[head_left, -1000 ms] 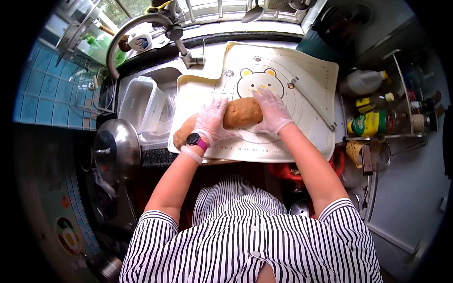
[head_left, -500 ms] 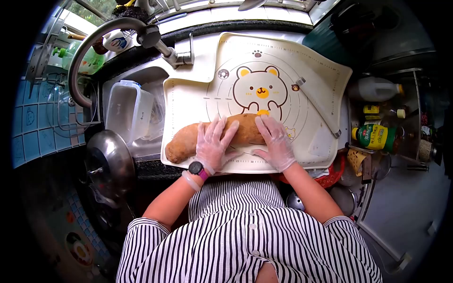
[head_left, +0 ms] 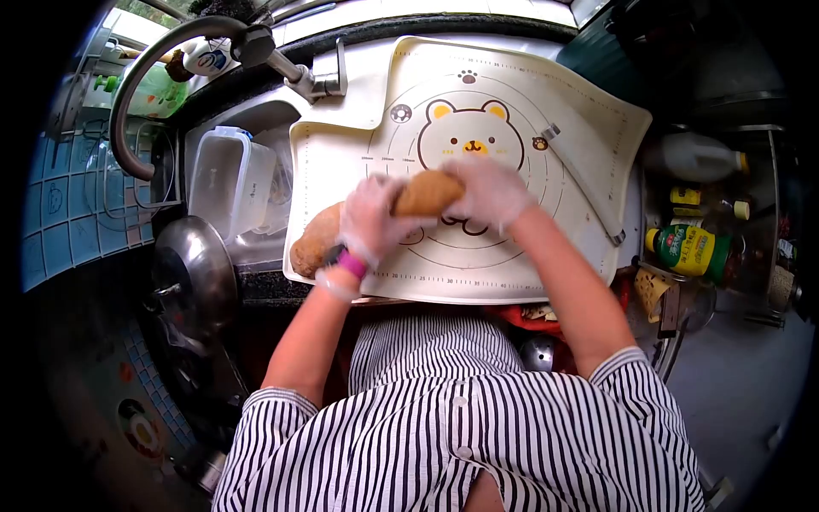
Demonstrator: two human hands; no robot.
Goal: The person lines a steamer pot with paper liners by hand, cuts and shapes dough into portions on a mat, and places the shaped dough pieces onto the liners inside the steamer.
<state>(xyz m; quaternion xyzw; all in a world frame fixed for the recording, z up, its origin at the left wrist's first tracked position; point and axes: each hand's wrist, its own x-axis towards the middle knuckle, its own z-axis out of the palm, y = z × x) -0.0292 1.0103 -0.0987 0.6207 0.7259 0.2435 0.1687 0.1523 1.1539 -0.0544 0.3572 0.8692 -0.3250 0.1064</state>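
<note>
A long brown dough roll (head_left: 317, 242) lies on a cream mat (head_left: 478, 277) printed with a bear, its left end resting near the mat's lower left corner. My left hand (head_left: 373, 215), in a clear glove with a dark watch at the wrist, is wrapped round the roll's middle. My right hand (head_left: 495, 194), also gloved and blurred by motion, grips the roll's right end, which is bent and raised off the mat. Whether the roll is still in one piece behind my left hand cannot be made out.
A thin bar (head_left: 589, 186) lies on the mat's right side. At left are a sink with a clear plastic container (head_left: 229, 183), a curved faucet (head_left: 128, 102) and a metal lid (head_left: 194, 271). Bottles (head_left: 693, 249) stand in a rack at right.
The roll's right part has been lifted and bent, hiding part of the bear. My right hand has closed on it and moved up; my left hand has gone from lying over the roll to gripping it.
</note>
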